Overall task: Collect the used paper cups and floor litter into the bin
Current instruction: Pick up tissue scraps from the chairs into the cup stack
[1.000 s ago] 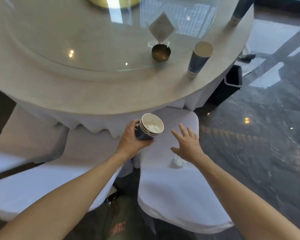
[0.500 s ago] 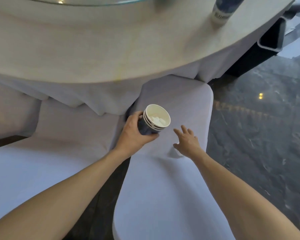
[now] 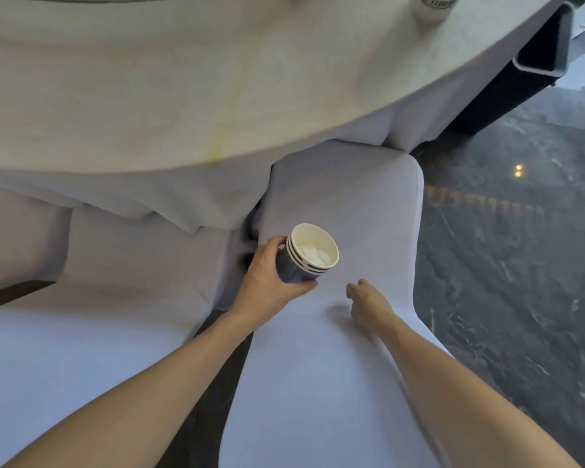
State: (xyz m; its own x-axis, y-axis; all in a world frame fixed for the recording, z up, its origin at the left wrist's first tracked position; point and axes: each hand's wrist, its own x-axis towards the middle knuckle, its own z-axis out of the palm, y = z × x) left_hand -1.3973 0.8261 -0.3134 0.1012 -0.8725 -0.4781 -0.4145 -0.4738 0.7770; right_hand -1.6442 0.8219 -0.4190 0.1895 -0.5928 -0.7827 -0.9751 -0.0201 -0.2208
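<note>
- My left hand [image 3: 270, 282] grips a stack of nested paper cups [image 3: 306, 256], fingers curled round the dark blue wall, thumb under the lower side. I hold the stack above the seat of the white-covered chair [image 3: 338, 332], tilted so the mouth faces up and to the right.
- I count several white rims nested at the mouth, and crumpled white paper [image 3: 313, 255] lies inside the innermost cup.
- My right hand [image 3: 368, 304] is down on the chair seat just right of the stack, fingers curled under. I cannot tell whether it pinches anything; what lies beneath the fingers is hidden.
- The round worktop [image 3: 183, 96], under a pale cloth, fills the top of my view, its white skirt hanging to the chair backs.
- Another paper cup [image 3: 434, 6] stands at the far right edge of the worktop, only its base in view.
- The dark bin [image 3: 534, 59] stands on the glossy dark floor [image 3: 520, 265] beyond the worktop's right edge, well apart from both hands.
- A second white-covered chair [image 3: 98, 315] sits at my left.
</note>
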